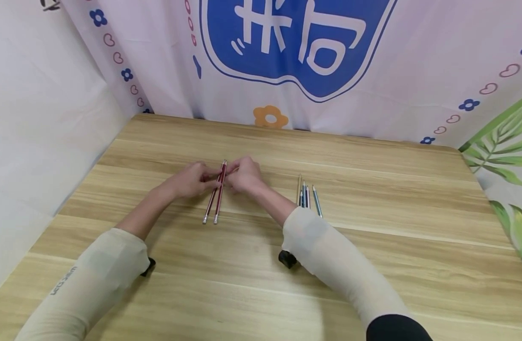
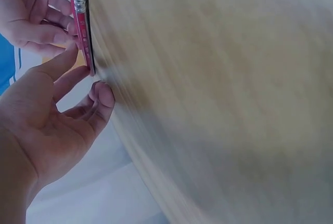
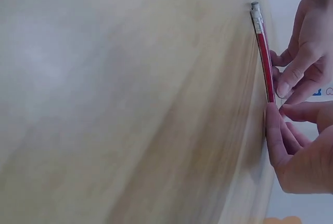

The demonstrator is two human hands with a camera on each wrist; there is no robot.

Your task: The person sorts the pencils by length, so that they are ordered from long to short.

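Two dark red pencils, a left one point(image 1: 209, 204) and a right one point(image 1: 219, 199), lie on the table in the head view. Their silver eraser ends point toward the person, and their far ends come together. My left hand point(image 1: 189, 180) comes from the left and pinches the pencils past mid-length with thumb and fingers. From the other side, my right hand point(image 1: 245, 176) pinches them near their far tips. In the right wrist view, the right fingertips sit at the lower part of a red pencil point(image 3: 264, 52); the fingers hide the tip there.
Several pencils point(image 1: 305, 194), mostly bluish, lie on the wooden table point(image 1: 226, 293) beyond the right forearm, partly hidden by the sleeve point(image 1: 329, 246). A printed cloth point(image 1: 397, 94) hangs behind the table's back edge. Black wrist devices show under both sleeves, such as the right one point(image 1: 287, 259).
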